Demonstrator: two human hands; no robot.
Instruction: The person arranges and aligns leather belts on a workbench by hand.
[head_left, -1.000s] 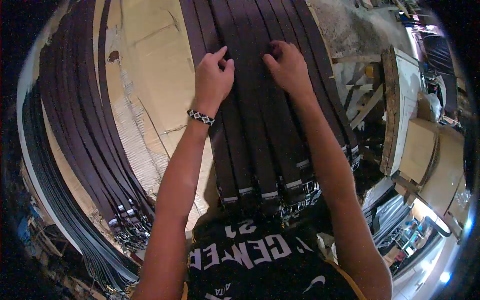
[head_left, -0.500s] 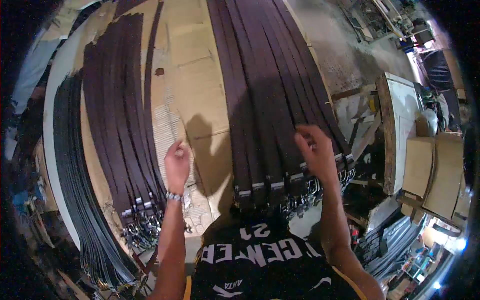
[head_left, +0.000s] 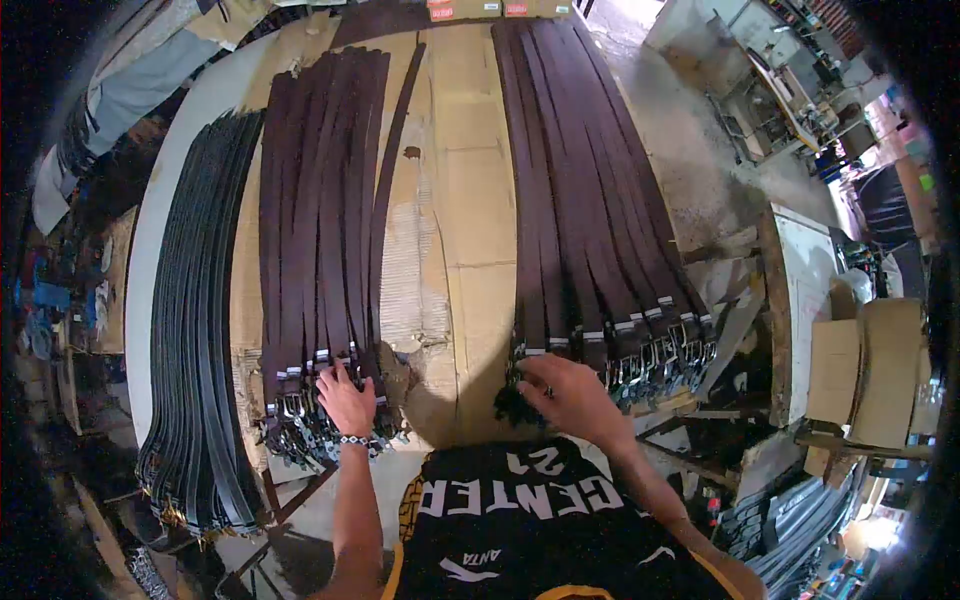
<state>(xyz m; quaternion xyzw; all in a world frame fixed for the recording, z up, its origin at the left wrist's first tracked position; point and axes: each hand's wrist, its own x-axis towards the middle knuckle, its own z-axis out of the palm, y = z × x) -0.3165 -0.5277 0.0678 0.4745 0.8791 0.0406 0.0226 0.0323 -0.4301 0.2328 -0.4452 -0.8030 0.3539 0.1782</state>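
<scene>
Long dark-brown belts lie side by side in two piles, a left pile (head_left: 315, 200) and a right pile (head_left: 590, 200), their metal buckles toward me. My left hand (head_left: 347, 402) rests on the buckle ends of the left pile, fingers spread and reaching forward over them. At the near left corner of the right pile, my right hand (head_left: 572, 398) has its fingers and thumb curled round the buckle end of the outermost belt. That grip is partly hidden by the hand itself. A single brown belt (head_left: 397, 160) lies along the right side of the left pile.
Black belts (head_left: 200, 300) form another pile at the far left of the table. Cardboard (head_left: 475, 220) covers the surface between the brown piles. At right stand a white board (head_left: 805, 310) and an open cardboard box (head_left: 875, 350). Red-and-brown boxes (head_left: 465, 10) sit at the far end.
Both hands have come down from the air to the buckle ends, the left onto the left pile, the right to the right pile's corner. My view has shifted left and shows more of the far end.
</scene>
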